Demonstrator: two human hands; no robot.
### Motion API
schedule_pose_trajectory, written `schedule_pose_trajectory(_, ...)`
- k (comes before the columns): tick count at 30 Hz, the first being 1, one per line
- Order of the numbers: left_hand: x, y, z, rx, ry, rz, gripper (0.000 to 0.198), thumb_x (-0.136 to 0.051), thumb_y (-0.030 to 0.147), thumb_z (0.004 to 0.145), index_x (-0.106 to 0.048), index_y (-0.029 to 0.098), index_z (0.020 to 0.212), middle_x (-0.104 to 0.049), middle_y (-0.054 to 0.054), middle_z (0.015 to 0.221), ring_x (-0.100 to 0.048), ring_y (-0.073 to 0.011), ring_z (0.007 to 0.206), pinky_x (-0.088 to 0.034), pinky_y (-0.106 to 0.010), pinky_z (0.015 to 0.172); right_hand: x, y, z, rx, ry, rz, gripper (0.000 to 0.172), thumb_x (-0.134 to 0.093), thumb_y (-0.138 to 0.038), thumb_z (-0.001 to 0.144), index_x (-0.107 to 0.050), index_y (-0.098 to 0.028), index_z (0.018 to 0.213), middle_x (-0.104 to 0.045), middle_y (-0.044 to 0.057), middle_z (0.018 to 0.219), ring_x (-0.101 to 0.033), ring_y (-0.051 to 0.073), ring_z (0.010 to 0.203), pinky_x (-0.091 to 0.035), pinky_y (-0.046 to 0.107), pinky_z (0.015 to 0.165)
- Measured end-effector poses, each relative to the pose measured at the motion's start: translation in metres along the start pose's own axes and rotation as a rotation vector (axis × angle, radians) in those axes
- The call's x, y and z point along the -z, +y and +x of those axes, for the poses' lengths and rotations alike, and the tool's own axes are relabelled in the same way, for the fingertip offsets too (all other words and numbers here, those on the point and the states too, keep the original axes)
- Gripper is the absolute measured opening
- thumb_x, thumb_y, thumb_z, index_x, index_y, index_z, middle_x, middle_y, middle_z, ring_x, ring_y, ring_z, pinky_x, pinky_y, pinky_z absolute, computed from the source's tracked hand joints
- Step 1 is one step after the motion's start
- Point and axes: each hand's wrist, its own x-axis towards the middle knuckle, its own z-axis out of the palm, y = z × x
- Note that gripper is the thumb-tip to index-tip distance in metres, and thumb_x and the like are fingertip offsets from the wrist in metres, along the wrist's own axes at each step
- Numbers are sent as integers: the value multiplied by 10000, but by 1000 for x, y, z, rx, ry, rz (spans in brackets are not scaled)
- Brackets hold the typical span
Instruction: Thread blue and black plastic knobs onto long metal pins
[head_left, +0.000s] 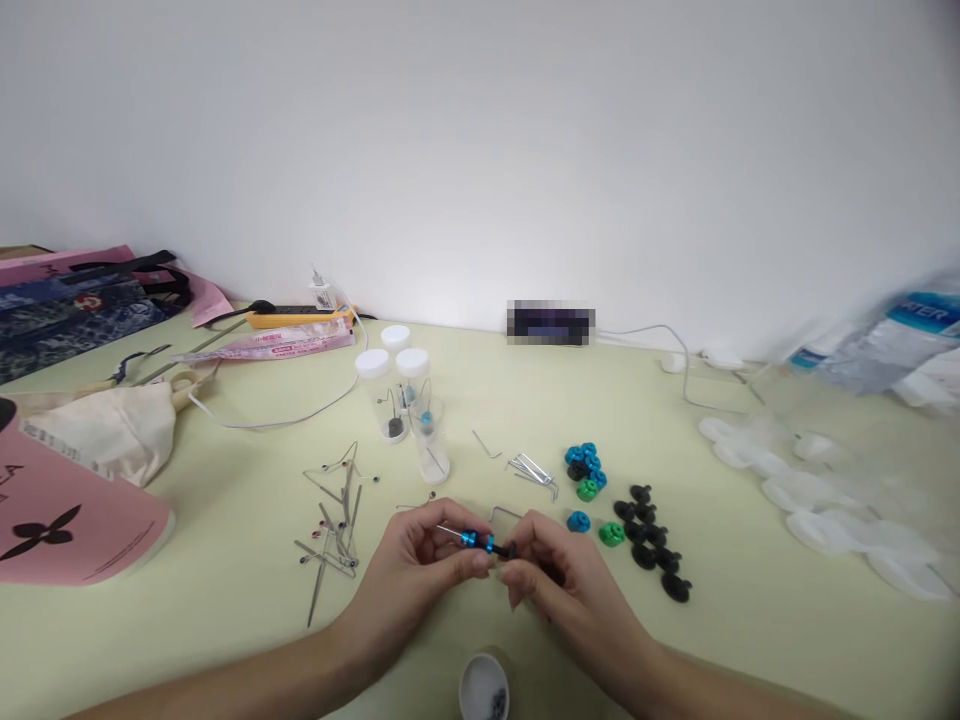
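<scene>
In front of me, my left hand pinches a small blue-and-black cylindrical part between thumb and fingers. A thin metal rod sticks out from its left end. My right hand is closed at the part's other end, with fingertips at a black piece there; what else those fingers hold is hidden. An L-shaped hex key shows just behind the right fingertips; I cannot tell whether it touches them. Below both hands stands a small white cup with little metal pieces inside.
Bent metal rods lie left; clear tubes with white caps stand behind. Hex keys, blue and green knobs and black flanged parts lie right. White plastic pieces sit far right, a pink container far left.
</scene>
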Motion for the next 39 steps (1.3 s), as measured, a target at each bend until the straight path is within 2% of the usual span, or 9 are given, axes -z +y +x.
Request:
schedule_pose_trajectory(2, 0, 0, 0, -3, -3, -1, 202, -785, 265, 677, -680, 169, 821, -664, 0, 667, -569, -95, 624, -411, -182, 590, 0, -1, 0, -4, -13, 6, 216, -594, -343, 853, -512, -186, 729, -516, -48, 569, -405, 99, 517, -279, 219, 487)
schedule_pose_trajectory(8, 0, -2, 1, 0, -4, 0, 190, -777, 254, 690, -679, 165, 826, -696, -16, 748, -596, -101, 679, -435, -184, 636, -1, -3, 1, -11, 31, 51, 82, -619, -165, 788, -543, -195, 785, -536, -43, 631, -502, 116, 600, -363, 217, 551)
schedule_pose_trajectory(14, 0, -1, 1, 7, -5, -9, 183, -775, 248, 693, -679, 168, 827, -693, -8, 734, -607, -102, 686, -441, -181, 642, -1, -3, 1, -15, 20, 80, 87, -624, -157, 786, -545, -193, 786, -530, -46, 625, -500, 115, 598, -362, 218, 552)
schedule_pose_trajectory(19, 0, 0, 1, 7, -28, -18, 167, -765, 242, 709, -678, 171, 833, -682, 4, 707, -606, -93, 674, -437, -167, 628, -1, -1, 0, -11, 5, 63, 91, -618, -210, 825, -536, -187, 793, -517, -50, 611, -452, 103, 567, -317, 214, 520)
schedule_pose_trajectory(25, 0, -1, 0, 3, -26, -19, 187, -773, 242, 698, -674, 163, 835, -687, -5, 723, -607, -100, 688, -442, -178, 642, 0, 2, 0, 8, -37, 9, 233, -569, -340, 882, -480, -186, 731, -439, -62, 571, -376, 93, 532, -269, 212, 489)
schedule_pose_trajectory(30, 0, 1, 0, 0, -13, 5, 196, -778, 242, 692, -674, 155, 833, -687, -7, 726, -593, -91, 676, -435, -177, 647, 2, 1, 0, 86, -72, -116, 425, -421, -473, 943, -469, -174, 645, -469, -28, 581, -414, 103, 556, -299, 222, 522)
schedule_pose_trajectory(33, -1, 3, -1, -13, -6, -18, 181, -776, 234, 695, -673, 157, 822, -670, 11, 684, -577, -75, 646, -427, -163, 626, 3, 1, 0, 116, -75, -115, 485, -339, -494, 968, -475, -170, 634, -478, -17, 600, -432, 102, 560, -307, 225, 532)
schedule_pose_trajectory(36, -2, 3, -1, -29, -3, -31, 171, -774, 229, 698, -673, 159, 817, -658, 19, 673, -569, -68, 639, -419, -156, 612, 2, 2, 0, 101, -79, -104, 487, -330, -481, 975, -469, -169, 627, -474, -15, 607, -427, 99, 559, -299, 226, 526)
schedule_pose_trajectory(39, -2, 3, -1, -20, -4, -29, 172, -773, 237, 699, -671, 158, 814, -658, 15, 681, -563, -68, 631, -412, -156, 596, 1, 2, 0, 56, -54, -74, 393, -445, -482, 936, -468, -178, 688, -422, -42, 592, -379, 96, 547, -272, 224, 504)
